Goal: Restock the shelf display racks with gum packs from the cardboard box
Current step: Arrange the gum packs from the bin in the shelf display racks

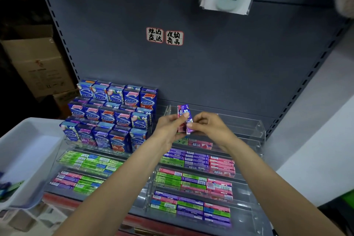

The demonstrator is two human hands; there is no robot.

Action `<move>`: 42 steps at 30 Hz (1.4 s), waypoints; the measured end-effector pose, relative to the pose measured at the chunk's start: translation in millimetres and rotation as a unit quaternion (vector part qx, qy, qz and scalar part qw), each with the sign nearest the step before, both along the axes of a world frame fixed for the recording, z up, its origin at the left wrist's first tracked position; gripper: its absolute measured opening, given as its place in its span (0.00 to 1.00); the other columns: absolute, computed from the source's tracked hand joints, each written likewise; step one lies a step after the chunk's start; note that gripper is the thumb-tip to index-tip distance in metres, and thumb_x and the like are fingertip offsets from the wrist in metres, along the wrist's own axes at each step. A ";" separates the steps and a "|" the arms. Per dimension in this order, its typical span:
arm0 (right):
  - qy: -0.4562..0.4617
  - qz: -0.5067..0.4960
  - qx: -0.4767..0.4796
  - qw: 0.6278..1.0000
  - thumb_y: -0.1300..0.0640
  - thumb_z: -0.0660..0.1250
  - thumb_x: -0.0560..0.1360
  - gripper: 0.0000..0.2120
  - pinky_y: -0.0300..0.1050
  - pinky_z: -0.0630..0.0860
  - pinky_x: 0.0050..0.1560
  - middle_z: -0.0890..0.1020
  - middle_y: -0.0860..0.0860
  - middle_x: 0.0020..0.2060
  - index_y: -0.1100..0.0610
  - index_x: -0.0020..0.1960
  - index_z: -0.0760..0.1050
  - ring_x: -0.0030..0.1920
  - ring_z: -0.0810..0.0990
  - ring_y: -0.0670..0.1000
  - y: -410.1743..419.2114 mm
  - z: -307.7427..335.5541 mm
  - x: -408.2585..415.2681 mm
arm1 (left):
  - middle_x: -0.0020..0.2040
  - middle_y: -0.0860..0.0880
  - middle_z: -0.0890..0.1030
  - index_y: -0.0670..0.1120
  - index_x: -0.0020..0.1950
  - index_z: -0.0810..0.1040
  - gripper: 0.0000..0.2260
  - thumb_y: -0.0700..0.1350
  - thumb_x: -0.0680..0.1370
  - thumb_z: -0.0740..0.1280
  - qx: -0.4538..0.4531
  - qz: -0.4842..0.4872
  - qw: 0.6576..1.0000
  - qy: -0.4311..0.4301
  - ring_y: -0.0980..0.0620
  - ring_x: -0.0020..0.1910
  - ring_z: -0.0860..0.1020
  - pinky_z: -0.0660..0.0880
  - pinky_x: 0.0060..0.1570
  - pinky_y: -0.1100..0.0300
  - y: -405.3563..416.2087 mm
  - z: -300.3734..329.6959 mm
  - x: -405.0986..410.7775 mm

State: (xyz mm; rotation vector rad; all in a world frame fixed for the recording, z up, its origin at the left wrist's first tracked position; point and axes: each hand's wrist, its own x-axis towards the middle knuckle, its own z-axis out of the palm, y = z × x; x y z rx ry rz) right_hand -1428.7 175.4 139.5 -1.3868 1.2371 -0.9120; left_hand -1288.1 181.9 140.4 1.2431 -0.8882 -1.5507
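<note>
My left hand (168,127) holds a small stack of slim gum packs (184,119) upright, a purple one in front and a pink one behind. The fingertips of my right hand (207,126) pinch the lower end of the purple pack. Both hands hover over the upper tiers of the clear acrylic rack (249,130) on the right, whose top tier looks bare. Its lower tiers hold rows of purple, pink and green gum packs (197,161). No cardboard gum box is in my hands.
A left rack carries blue upright gum boxes (113,115) above flat green and pink packs (88,161). A white plastic bin (24,149) stands at the left. Brown cartons (38,67) are stacked behind it. A dark shelf back panel (191,63) bears two handwritten labels.
</note>
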 end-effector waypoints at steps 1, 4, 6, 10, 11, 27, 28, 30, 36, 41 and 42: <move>-0.033 -0.003 0.020 0.999 0.64 0.69 0.73 0.05 0.40 0.80 0.47 0.80 0.56 0.40 0.62 0.46 0.74 0.40 0.81 0.50 0.2 0.0 -2.0 | 0.46 0.44 0.82 0.40 0.52 0.78 0.09 0.45 0.77 0.67 0.002 -0.002 1.000 0.007 0.49 0.44 0.81 0.80 0.44 0.60 -0.3 -0.4 1.4; -0.095 -0.014 0.050 0.994 0.65 0.67 0.74 0.05 0.39 0.81 0.47 0.81 0.57 0.44 0.63 0.48 0.72 0.43 0.82 0.51 0.8 -1.2 -6.9 | 0.46 0.45 0.82 0.38 0.55 0.77 0.08 0.40 0.77 0.66 0.008 -0.008 1.000 0.001 0.50 0.44 0.81 0.80 0.45 0.60 -1.3 -3.4 4.6; -0.105 -0.020 0.052 0.993 0.66 0.66 0.74 0.05 0.38 0.81 0.46 0.81 0.58 0.44 0.63 0.48 0.71 0.43 0.82 0.50 1.6 -3.0 -7.8 | 0.46 0.45 0.82 0.38 0.56 0.78 0.10 0.36 0.76 0.67 0.006 -0.002 1.000 -0.028 0.51 0.42 0.81 0.80 0.42 0.61 -1.8 -5.4 3.3; -0.111 -0.030 0.051 0.992 0.66 0.66 0.74 0.05 0.39 0.81 0.46 0.81 0.58 0.44 0.65 0.49 0.71 0.43 0.82 0.50 3.9 -7.2 -7.1 | 0.45 0.45 0.83 0.40 0.51 0.79 0.08 0.35 0.73 0.71 0.014 0.030 0.998 -0.051 0.50 0.40 0.82 0.80 0.42 0.60 -3.3 -9.1 1.0; -0.112 -0.029 0.050 0.992 0.66 0.66 0.74 0.05 0.39 0.81 0.46 0.81 0.58 0.44 0.65 0.49 0.71 0.43 0.82 0.50 4.4 -7.3 -7.5 | 0.44 0.44 0.83 0.40 0.49 0.80 0.07 0.35 0.72 0.71 0.017 0.035 0.998 -0.048 0.50 0.40 0.82 0.80 0.44 0.58 -3.3 -10.1 1.1; 0.510 -0.117 -0.163 0.836 0.56 0.66 0.77 0.10 0.42 0.78 0.45 0.81 0.52 0.51 0.54 0.58 0.77 0.49 0.81 0.50 2.5 -55.9 -17.6 | 0.48 0.44 0.82 0.43 0.44 0.79 0.05 0.35 0.72 0.71 0.022 0.068 0.997 -0.038 0.48 0.46 0.81 0.78 0.48 0.57 1.7 -21.2 23.1; 0.524 -0.115 -0.176 0.825 0.56 0.66 0.77 0.10 0.42 0.78 0.46 0.81 0.52 0.52 0.55 0.58 0.77 0.50 0.80 0.50 2.6 -57.9 -16.2 | 0.50 0.43 0.82 0.44 0.45 0.79 0.05 0.36 0.72 0.71 0.023 0.067 0.997 -0.042 0.47 0.49 0.81 0.78 0.51 0.56 2.2 -21.8 23.7; 0.549 -0.112 -0.192 0.806 0.57 0.66 0.77 0.09 0.42 0.79 0.46 0.80 0.52 0.51 0.55 0.56 0.78 0.50 0.80 0.50 2.6 -59.4 -15.7 | 0.51 0.43 0.82 0.44 0.45 0.78 0.06 0.36 0.72 0.71 0.026 0.064 0.996 -0.047 0.46 0.51 0.80 0.77 0.54 0.54 3.0 -22.0 24.4; 0.629 -0.067 -0.181 0.753 0.60 0.68 0.75 0.08 0.40 0.78 0.43 0.79 0.51 0.50 0.55 0.54 0.79 0.45 0.80 0.49 -0.7 -56.8 -15.3 | 0.49 0.44 0.82 0.44 0.45 0.78 0.05 0.36 0.72 0.71 0.023 0.054 0.997 -0.046 0.47 0.49 0.81 0.78 0.48 0.58 3.3 -23.1 26.4; 0.669 -0.062 -0.165 0.722 0.61 0.67 0.76 0.06 0.41 0.77 0.41 0.80 0.52 0.46 0.56 0.52 0.79 0.42 0.81 0.50 -4.4 -55.1 -13.2 | 0.52 0.43 0.81 0.44 0.46 0.78 0.07 0.36 0.71 0.72 0.025 0.057 0.997 -0.048 0.45 0.53 0.80 0.77 0.54 0.54 2.2 -24.3 25.4; 0.670 -0.064 -0.163 0.721 0.61 0.67 0.76 0.06 0.41 0.77 0.41 0.80 0.52 0.46 0.56 0.52 0.79 0.42 0.81 0.50 -4.5 -55.1 -12.9 | 0.53 0.43 0.81 0.43 0.47 0.78 0.08 0.36 0.71 0.72 0.026 0.058 0.997 -0.048 0.45 0.54 0.80 0.77 0.55 0.53 1.7 -25.1 25.2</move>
